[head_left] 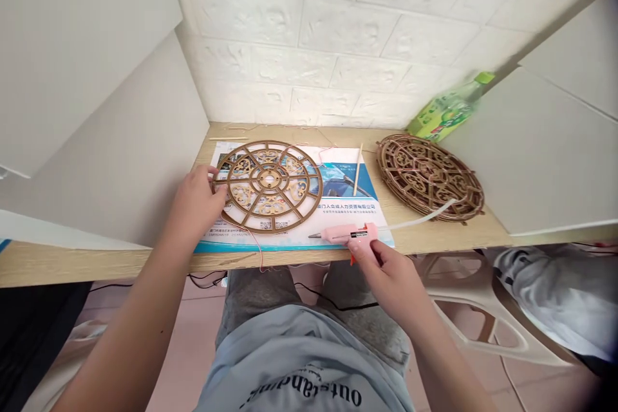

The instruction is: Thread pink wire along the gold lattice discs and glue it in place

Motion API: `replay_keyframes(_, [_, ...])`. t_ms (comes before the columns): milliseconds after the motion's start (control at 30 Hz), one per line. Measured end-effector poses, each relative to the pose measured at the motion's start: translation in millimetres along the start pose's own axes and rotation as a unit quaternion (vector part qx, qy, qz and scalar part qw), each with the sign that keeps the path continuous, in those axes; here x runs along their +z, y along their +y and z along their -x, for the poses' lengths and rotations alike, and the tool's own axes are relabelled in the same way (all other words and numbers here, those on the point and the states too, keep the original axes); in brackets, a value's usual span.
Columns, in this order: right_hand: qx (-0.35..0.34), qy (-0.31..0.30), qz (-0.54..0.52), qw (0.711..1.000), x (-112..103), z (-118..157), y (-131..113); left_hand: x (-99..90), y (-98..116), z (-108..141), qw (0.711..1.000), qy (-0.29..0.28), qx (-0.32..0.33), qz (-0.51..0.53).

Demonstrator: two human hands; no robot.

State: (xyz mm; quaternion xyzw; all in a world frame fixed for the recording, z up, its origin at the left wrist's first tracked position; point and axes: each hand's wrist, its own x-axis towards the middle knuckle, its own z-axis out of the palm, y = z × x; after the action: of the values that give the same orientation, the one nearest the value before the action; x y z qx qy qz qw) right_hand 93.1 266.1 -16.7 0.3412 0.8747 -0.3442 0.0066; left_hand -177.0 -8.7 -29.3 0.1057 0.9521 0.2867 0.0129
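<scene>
A round bronze-coloured openwork disc (270, 180) with scroll patterns lies on a printed paper sheet (355, 209). My left hand (200, 196) grips its left rim between thumb and fingers. In my right hand (381, 267) is a pink glue gun (345, 234), its metal nozzle pointing left, just off the disc's lower right edge. A long whitish glue stick (420, 220) sticks out of the gun's back and reaches over a stack of similar discs (429, 174) on the right. Pink thread (258, 248) trails from beneath the disc over the front edge.
A thin wooden stick (358, 170) lies on the sheet. Behind the stack, a green-capped bottle (447, 109) leans by the right partition (541, 161). The left partition (111, 148) and a white brick-pattern wall (270, 32) enclose the wooden desk (290, 262). A plastic stool (487, 315) stands lower right.
</scene>
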Motion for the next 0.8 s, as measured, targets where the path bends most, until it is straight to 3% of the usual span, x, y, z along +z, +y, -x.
replay_keyframes(367, [0.005,0.136,-0.055,0.989,21.8,24.4,-5.1,0.9,-4.1,-9.6,1.000,0.008,-0.003,-0.008])
replay_keyframes(567, [-0.010,0.172,-0.082,0.982,31.2,49.4,-15.2,-1.3,-2.3,-9.9,1.000,0.011,-0.019,-0.009])
replay_keyframes(700, [0.022,0.139,-0.083,0.987,24.7,35.1,-5.8,-1.8,-0.7,-9.7,0.999,0.019,-0.035,0.013])
replay_keyframes(800, [0.041,0.084,-0.069,0.993,3.9,7.7,8.8,-3.9,3.2,-8.4,0.999,0.018,-0.045,0.016])
